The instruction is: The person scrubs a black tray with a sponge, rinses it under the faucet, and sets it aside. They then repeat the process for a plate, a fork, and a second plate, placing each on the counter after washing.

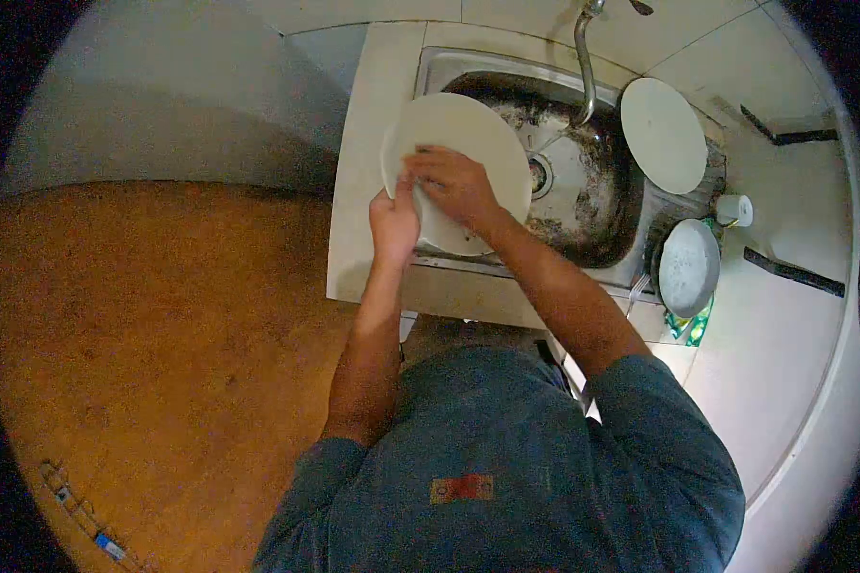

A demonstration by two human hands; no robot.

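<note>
Left hand (393, 222) gripping white plate (478, 129) — right hand (454, 181) on it, over sink (592, 205)

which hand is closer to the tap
Right. The right hand lies flat on the face of the white plate, on the side toward the tap. The left hand grips the plate's lower-left rim, farther away.

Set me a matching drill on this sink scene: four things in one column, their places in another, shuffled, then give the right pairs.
Things:
1. white plate
2. round white lid
3. grey plate
4. white cup

Places:
A. on the counter, right of the sink, just behind the grey plate
B. leaning at the sink's far right corner, by the tap
C. held over the sink's left side, left hand in a grip on its rim, right hand flat on its face
D. at the sink's near right edge, on a green packet

Pairs: 1-C, 2-B, 3-D, 4-A
</note>
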